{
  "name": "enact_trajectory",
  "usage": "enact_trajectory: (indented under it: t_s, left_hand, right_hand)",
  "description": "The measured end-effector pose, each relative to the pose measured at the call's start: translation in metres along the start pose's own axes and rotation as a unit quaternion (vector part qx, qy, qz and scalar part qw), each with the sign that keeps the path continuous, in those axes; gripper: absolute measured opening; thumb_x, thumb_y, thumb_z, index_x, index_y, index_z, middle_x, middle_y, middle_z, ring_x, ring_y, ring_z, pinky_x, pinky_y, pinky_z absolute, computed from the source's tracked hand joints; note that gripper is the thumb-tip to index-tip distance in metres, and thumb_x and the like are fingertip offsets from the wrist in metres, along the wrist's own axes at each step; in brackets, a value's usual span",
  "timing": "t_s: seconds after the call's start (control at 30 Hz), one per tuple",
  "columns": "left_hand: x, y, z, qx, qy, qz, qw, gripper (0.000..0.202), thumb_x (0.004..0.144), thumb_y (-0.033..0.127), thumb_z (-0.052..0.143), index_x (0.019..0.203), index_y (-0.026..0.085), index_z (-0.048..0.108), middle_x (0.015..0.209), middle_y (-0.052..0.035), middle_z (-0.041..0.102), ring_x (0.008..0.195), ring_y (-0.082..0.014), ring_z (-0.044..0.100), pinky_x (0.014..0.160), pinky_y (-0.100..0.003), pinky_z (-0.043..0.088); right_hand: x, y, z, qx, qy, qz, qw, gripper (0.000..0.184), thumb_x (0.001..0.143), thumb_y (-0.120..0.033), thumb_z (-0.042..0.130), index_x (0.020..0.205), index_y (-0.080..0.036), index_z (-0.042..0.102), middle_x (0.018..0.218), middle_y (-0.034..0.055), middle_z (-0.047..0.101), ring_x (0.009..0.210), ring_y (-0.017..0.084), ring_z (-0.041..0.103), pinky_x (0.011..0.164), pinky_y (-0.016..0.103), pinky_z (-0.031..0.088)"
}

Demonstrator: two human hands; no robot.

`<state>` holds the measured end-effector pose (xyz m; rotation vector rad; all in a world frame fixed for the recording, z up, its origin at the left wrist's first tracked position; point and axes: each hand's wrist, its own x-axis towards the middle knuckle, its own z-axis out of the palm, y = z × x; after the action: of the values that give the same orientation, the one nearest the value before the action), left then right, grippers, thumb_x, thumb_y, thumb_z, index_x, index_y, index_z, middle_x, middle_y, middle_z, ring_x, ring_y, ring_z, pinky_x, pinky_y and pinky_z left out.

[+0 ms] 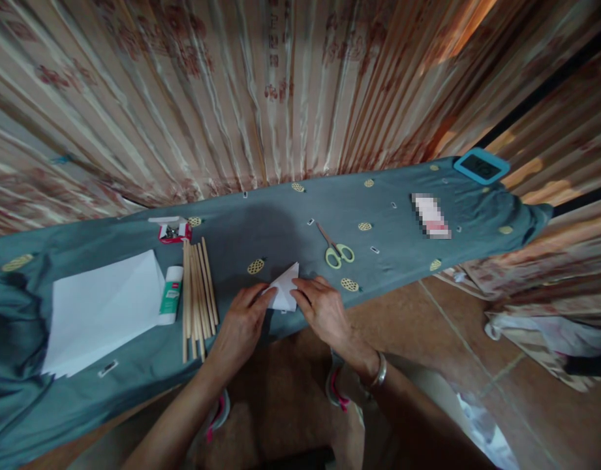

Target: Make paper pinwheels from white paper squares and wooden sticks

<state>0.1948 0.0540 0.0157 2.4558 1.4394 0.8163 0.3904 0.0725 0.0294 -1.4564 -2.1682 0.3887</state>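
A small folded white paper [285, 287] lies on the teal cloth-covered table [261, 222] near its front edge. My left hand [239, 323] rests at the paper's left side, with its fingertips pressed on the fold. My right hand [322, 307] is at the paper's right side, and its fingers pinch and press the edge. Both hands have curled fingers on the paper. A metal bracelet [378, 375] sits on my right wrist.
Several wooden sticks [197, 294], a glue stick [171, 294] and a stack of white paper sheets [102, 310] lie to the left. Yellow-handled scissors [335, 249] lie behind the paper. A red box of clips [173, 230] sits further back, a blue-framed device [481, 166] at the far right. Curtains hang behind.
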Motion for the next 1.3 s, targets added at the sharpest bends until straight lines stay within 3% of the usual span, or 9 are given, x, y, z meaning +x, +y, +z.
enact_trajectory:
  t_s: [0.57,0.83,1.3]
  left_hand:
    - [0.002,-0.001,0.003,-0.003,-0.007,-0.01,1.0,0.035,0.094,0.014,0.038,0.12,0.017,0.061,0.112,-0.0113,0.063,0.096,-0.0216,0.06,0.085,-0.038,0.055]
    - [0.003,0.001,0.003,0.019,-0.004,-0.014,1.0,0.033,0.097,0.025,0.037,0.117,0.017,0.061,0.111,-0.0112,0.062,0.097,-0.0223,0.061,0.086,-0.039,0.055]
    - [0.003,0.006,0.002,0.054,-0.036,-0.023,0.998,0.033,0.096,0.023,0.041,0.123,0.017,0.057,0.131,-0.0146,0.054,0.111,-0.027,0.055,0.095,-0.048,0.049]
  right_hand:
    - [0.009,0.003,0.004,0.006,-0.01,0.021,1.0,0.023,0.093,-0.023,0.053,0.106,-0.016,0.071,0.094,0.0078,0.075,0.087,0.022,0.065,0.082,0.033,0.05]
    - [0.011,0.002,0.005,0.011,-0.017,0.042,0.999,0.024,0.092,-0.021,0.052,0.107,-0.016,0.071,0.097,0.0085,0.075,0.089,0.022,0.065,0.084,0.033,0.05]
    - [0.014,-0.001,0.001,0.006,-0.032,0.063,0.998,0.025,0.093,-0.021,0.05,0.105,-0.017,0.071,0.097,0.0096,0.074,0.09,0.022,0.066,0.084,0.033,0.05]
